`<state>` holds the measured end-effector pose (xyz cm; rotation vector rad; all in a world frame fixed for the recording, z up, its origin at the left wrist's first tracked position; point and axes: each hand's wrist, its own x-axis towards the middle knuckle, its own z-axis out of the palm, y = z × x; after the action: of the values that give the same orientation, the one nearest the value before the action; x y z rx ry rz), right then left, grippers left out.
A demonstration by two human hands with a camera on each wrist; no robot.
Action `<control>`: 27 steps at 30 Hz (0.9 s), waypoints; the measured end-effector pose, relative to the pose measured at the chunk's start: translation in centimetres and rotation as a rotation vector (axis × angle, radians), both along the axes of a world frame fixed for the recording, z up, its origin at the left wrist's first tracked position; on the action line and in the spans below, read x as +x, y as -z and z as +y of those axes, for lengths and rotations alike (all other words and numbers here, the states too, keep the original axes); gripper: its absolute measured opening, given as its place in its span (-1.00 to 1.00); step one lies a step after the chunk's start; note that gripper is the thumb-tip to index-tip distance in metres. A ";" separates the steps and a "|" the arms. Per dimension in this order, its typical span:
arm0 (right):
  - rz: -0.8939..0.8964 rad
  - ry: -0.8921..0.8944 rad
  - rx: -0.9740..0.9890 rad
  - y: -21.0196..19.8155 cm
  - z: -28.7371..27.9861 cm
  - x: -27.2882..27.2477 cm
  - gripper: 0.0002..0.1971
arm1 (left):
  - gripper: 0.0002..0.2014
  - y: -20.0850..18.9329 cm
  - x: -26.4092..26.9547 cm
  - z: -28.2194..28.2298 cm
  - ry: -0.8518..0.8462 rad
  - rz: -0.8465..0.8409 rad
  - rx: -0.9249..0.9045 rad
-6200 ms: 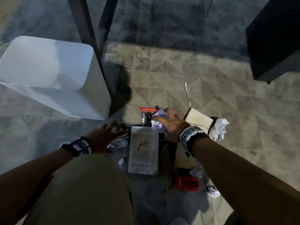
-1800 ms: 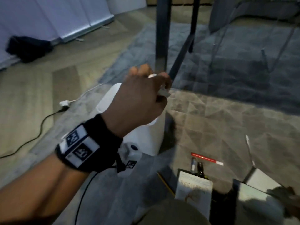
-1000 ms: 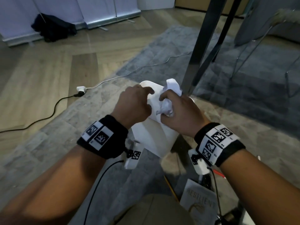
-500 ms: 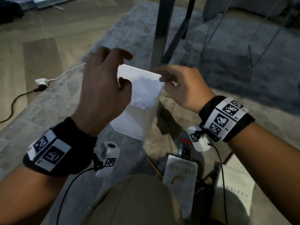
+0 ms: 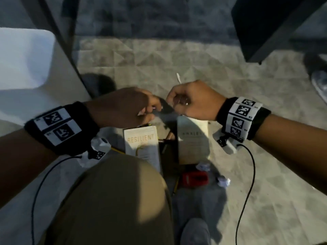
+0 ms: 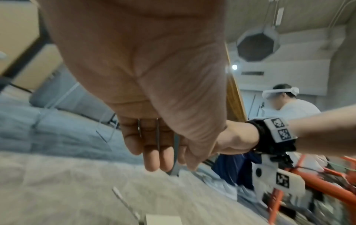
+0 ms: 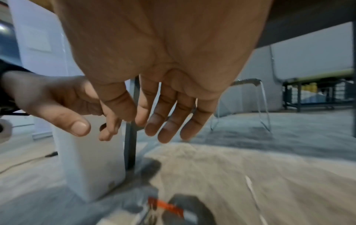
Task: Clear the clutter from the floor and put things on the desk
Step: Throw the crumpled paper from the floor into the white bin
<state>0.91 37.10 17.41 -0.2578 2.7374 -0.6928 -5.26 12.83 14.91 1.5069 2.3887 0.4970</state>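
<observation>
Both hands hover empty over the clutter on the rug. My left hand [image 5: 150, 110] has loosely curled fingers [image 6: 158, 155] with nothing in them. My right hand [image 5: 174, 103] hangs beside it, its fingers [image 7: 159, 126] relaxed and apart. Below them lie a white book titled RESILIENT [image 5: 141, 144], a second pale book [image 5: 192, 138], a red item [image 5: 193, 178], two crumpled paper balls [image 5: 223, 181], a yellow pencil [image 5: 117, 150] and a white pen [image 5: 178, 77]. A red marker [image 7: 165, 205] lies under my right hand.
A white bin [image 5: 26, 59] stands at the left against a dark desk leg [image 5: 58, 32]. A dark box [image 5: 265, 23] sits at the top right. My knee [image 5: 115, 200] and foot [image 5: 194, 232] fill the foreground. Wrist camera cables hang from both arms.
The crumpled paper my hands held above the bin is gone from them. Both hands have come back down, empty, from the bin to the books and pens.
</observation>
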 end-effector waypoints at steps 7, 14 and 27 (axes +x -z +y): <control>-0.519 -0.019 0.247 6.7 9.5 11.4 -0.65 | -0.67 7.6 3.5 7.9 0.290 -0.103 -0.147; -0.699 0.121 0.360 13.2 13.0 22.4 -0.24 | -0.46 14.3 9.7 16.6 0.596 0.031 -0.196; -0.495 0.460 0.328 20.3 9.7 26.7 -0.36 | -0.62 18.8 14.7 21.7 0.724 0.082 -0.304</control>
<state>27.64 46.81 -2.92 0.5579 2.3759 -0.3344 9.45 34.56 -3.91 2.0855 1.6747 -0.0895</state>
